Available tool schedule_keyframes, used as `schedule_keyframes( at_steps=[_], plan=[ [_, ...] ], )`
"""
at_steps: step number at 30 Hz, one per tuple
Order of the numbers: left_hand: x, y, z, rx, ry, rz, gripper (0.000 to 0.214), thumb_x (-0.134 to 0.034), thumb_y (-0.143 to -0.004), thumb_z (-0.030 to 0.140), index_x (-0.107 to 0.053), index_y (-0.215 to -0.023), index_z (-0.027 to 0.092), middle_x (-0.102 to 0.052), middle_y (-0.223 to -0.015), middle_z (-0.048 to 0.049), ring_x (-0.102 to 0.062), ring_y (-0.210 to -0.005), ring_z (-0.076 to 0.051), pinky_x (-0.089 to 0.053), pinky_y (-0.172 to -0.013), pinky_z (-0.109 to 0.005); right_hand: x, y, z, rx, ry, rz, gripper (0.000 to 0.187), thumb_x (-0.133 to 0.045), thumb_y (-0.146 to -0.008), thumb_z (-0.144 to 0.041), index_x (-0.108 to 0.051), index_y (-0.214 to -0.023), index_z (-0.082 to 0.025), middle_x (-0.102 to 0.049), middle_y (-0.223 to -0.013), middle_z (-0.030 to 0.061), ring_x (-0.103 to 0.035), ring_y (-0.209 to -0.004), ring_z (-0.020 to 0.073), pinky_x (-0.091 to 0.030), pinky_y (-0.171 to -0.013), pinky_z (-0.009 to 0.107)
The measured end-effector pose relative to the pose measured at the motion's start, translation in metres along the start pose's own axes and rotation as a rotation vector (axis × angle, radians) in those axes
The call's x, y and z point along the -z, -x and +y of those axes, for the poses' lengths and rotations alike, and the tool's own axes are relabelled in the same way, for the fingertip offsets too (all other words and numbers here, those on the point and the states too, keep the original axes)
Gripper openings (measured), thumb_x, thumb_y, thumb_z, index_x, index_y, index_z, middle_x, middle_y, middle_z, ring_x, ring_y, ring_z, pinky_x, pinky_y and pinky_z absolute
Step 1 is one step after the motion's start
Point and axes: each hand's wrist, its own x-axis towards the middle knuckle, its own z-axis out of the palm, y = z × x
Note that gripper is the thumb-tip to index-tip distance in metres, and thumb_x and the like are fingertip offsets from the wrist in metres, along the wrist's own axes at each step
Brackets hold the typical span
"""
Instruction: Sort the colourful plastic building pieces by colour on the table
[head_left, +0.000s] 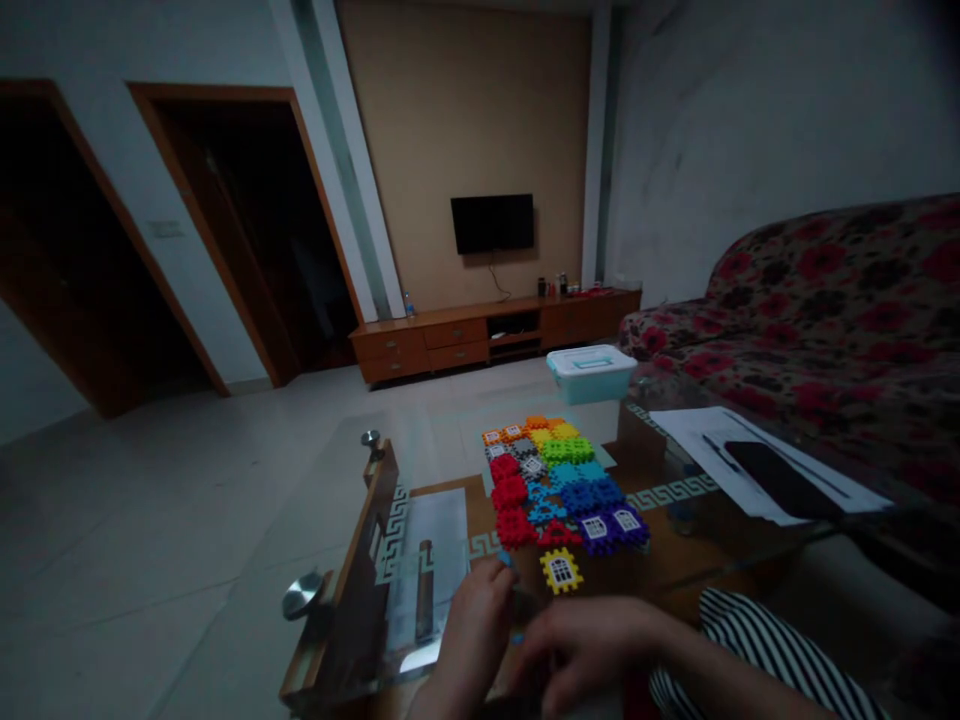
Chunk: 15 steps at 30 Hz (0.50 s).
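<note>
Grip: left hand (471,625) pinches small blue plastic piece (504,558), right hand (589,645) curled, hold cannot tell | Edge: both hands at near side of glass table (671,492), yellow window tile (561,571) just ahead | Around: coloured interlocking tiles (551,480) beyond; papers (817,470), black phone (780,480) right

interlocking plastic tiles (559,480) | flat, colour-grouped rows | small blue piece (505,558) | seemingly at left hand (476,620) fingertips

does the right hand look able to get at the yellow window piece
Probably yes. The right hand is close to the yellow window piece, and nothing seems to lie between them. The piece sits at the near edge of the colored pieces, so the way looks free.
</note>
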Motion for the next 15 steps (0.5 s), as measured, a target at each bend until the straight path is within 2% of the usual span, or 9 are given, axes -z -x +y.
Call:
schedule_keyframes(
  at_steps=[1,3,5,8,10,13,15],
  plan=[
    [0.0,-0.004,0.002,-0.002,-0.002,0.001,0.03,-0.043,-0.084,0.011,-0.068,-0.097,0.02,-0.067,-0.105,-0.006,-0.06,-0.1,-0.02,-0.047,-0.088,-0.03,0.02,0.016,0.0,-0.011,-0.06,0.149,0.038,-0.074,-0.077,-0.029,-0.069,-0.115,-0.026,-0.072,-0.102,-0.0003,-0.067,-0.09,0.0163,-0.052,-0.08,0.027],
    [-0.002,-0.013,0.006,-0.012,-0.008,0.01,0.031,-0.04,-0.085,0.011,-0.068,-0.097,0.02,-0.067,-0.105,-0.0066,-0.061,-0.099,-0.02,-0.048,-0.088,-0.031,0.055,0.047,0.006,-0.087,-0.142,0.637,0.03,-0.073,-0.08,-0.033,-0.07,-0.108,-0.025,-0.071,-0.104,0.0013,-0.065,-0.091,0.0166,-0.053,-0.082,0.031],
    [-0.007,-0.021,0.008,-0.047,-0.011,0.032,0.031,-0.04,-0.087,0.012,-0.068,-0.099,0.02,-0.067,-0.106,-0.0078,-0.061,-0.099,-0.02,-0.049,-0.088,-0.032,0.081,0.072,0.017,-0.145,-0.158,0.915,0.029,-0.063,-0.089,-0.036,-0.064,-0.115,-0.022,-0.065,-0.116,0.0058,-0.063,-0.097,0.0186,-0.054,-0.086,0.037],
    [-0.022,-0.033,0.007,-0.151,-0.044,0.13,0.029,-0.049,-0.087,0.019,-0.068,-0.109,0.023,-0.064,-0.12,-0.0092,-0.058,-0.112,-0.023,-0.048,-0.096,-0.037,0.102,0.096,0.042,-0.209,-0.152,1.144,0.033,-0.056,-0.095,-0.036,-0.058,-0.122,-0.019,-0.059,-0.125,0.0093,-0.061,-0.104,0.0216,-0.054,-0.087,0.043],
    [-0.04,-0.041,0.005,-0.216,-0.11,0.201,0.037,-0.061,-0.083,0.029,-0.065,-0.119,0.028,-0.058,-0.134,-0.0088,-0.052,-0.124,-0.028,-0.044,-0.103,-0.043,0.112,0.1,0.058,-0.242,-0.147,1.284,0.034,-0.057,-0.094,-0.037,-0.058,-0.123,-0.019,-0.059,-0.125,0.0089,-0.061,-0.104,0.0221,-0.053,-0.087,0.043],
    [-0.075,-0.054,0.003,-0.275,-0.245,0.242,0.056,-0.076,-0.07,0.041,-0.062,-0.125,0.035,-0.052,-0.144,-0.0069,-0.048,-0.13,-0.034,-0.043,-0.104,-0.05,0.132,0.091,0.08,-0.26,-0.129,1.447,0.034,-0.058,-0.093,-0.037,-0.058,-0.122,-0.018,-0.059,-0.125,0.0085,-0.061,-0.104,0.0228,-0.054,-0.087,0.043],
    [-0.098,-0.064,0.005,-0.272,-0.326,0.315,0.049,-0.076,-0.072,0.037,-0.065,-0.12,0.04,-0.057,-0.14,-0.0038,-0.052,-0.127,-0.032,-0.045,-0.101,-0.047,0.149,0.079,0.095,-0.256,-0.112,1.51,0.034,-0.058,-0.094,-0.037,-0.058,-0.122,-0.019,-0.059,-0.125,0.0082,-0.06,-0.105,0.0224,-0.054,-0.087,0.043]
  ],
)
